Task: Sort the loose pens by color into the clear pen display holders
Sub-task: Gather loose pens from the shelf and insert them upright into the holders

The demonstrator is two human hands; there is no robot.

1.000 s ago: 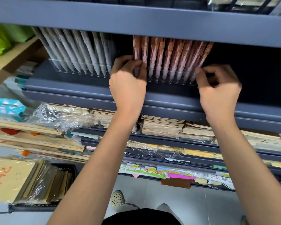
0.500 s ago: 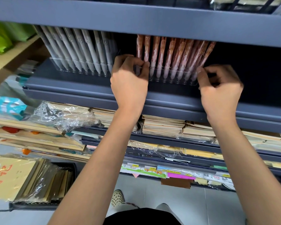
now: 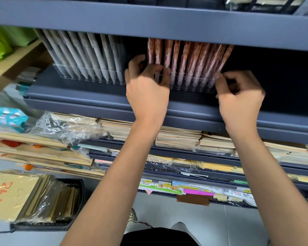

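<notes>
Head camera: the left hand curls its fingers round the left end of the clear holder, and the right hand pinches its right end. Between the two grips, reddish-brown pens stand in that holder. Just left of the left grip, grey pens fill a second holder on the same shelf.

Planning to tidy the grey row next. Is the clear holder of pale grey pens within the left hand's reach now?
Likely yes: the left hand is beside the clear holder of pale grey pens, only bare dark grey shelf between.
</notes>
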